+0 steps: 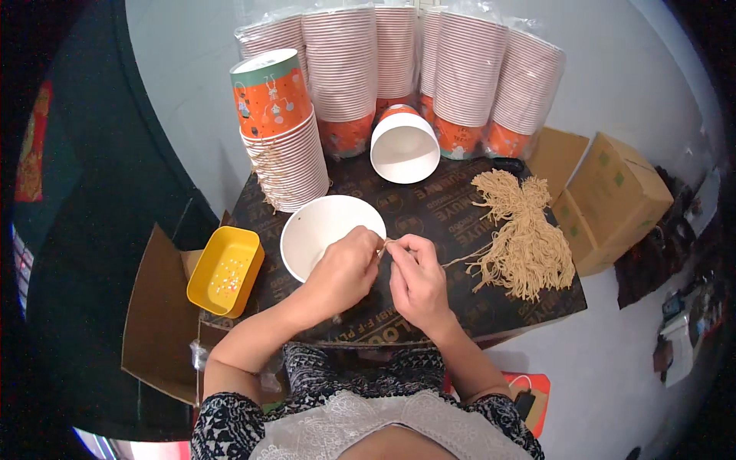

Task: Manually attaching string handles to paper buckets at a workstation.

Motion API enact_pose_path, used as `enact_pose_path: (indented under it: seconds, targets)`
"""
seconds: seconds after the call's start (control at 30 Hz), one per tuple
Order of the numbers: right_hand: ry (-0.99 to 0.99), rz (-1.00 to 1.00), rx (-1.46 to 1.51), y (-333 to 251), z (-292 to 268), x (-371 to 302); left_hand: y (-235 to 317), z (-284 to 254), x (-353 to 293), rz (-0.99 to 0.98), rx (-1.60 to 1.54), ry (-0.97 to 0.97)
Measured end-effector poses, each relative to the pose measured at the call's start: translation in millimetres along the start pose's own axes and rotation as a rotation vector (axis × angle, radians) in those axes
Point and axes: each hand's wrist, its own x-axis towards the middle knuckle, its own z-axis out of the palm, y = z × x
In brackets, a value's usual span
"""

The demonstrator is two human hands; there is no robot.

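A white-lined paper bucket stands mouth up before me, with a small dark hole near its left rim. My left hand is closed at the bucket's right rim, its fingertips pinching a piece of tan twine. Close beside it, my right hand pinches the same twine between thumb and forefinger. From there the strand trails right toward a bundle of cut twine. The left fingers partly hide the bucket's rim where the twine meets it, so I cannot tell whether it passes through.
A stack of buckets with twine along its side stands behind left. Another bucket lies on its side before several plastic-wrapped stacks. A yellow tub with small white beads sits left. Cardboard boxes flank the dark table.
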Motion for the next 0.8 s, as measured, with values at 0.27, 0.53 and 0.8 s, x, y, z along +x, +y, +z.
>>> enact_pose_path:
  seconds: [0.27,0.53,0.8]
  targets:
    - [-0.02,0.081,-0.037,1.1,2.1,1.8,0.4,5.4,-7.1,0.172,0.299,0.038]
    - [0.003,0.052,0.011,-0.6,0.9,7.2,1.4,-8.8,-17.6,0.229,0.419,-0.005]
    - [-0.082,0.059,0.161,3.0,9.6,6.8,-6.4,-12.8,-22.8,0.347,0.461,-0.071]
